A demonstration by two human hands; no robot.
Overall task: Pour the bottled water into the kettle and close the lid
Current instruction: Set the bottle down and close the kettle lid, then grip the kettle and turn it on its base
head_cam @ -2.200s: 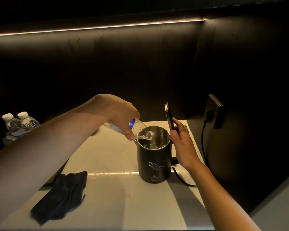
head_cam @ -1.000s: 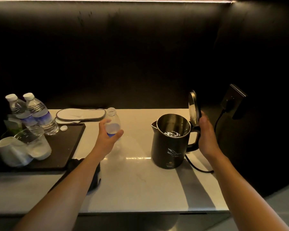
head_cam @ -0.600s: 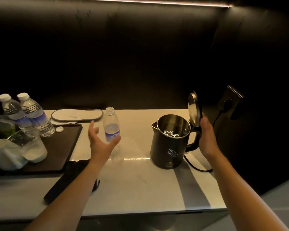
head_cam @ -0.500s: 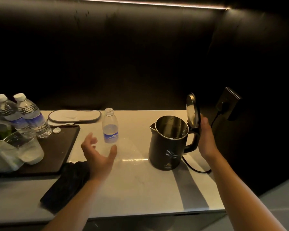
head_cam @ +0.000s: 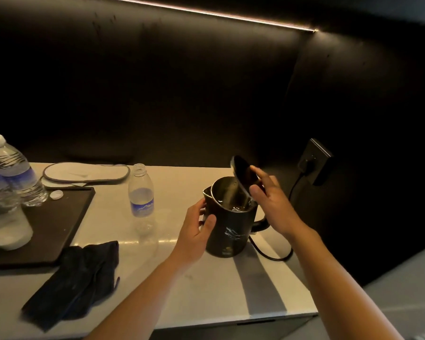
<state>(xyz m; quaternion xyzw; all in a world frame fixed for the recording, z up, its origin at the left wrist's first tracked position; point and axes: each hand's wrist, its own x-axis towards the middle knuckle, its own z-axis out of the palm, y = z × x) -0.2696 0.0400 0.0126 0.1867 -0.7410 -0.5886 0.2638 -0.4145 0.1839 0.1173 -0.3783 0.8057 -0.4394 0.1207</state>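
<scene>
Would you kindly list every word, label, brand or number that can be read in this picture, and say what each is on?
No text can be read.
Open bottle: blue label with a white mountain picture, print too blurred.
Capped bottles: blue labels, print too small.
Kettle: a white drawing and a small round mark near its base, both illegible.

Black kettle [head_cam: 227, 231] upright, lid [head_cam: 243, 176] half-tilted over mouth; uncapped bottle [head_cam: 141, 195] upright left, apart.
</scene>
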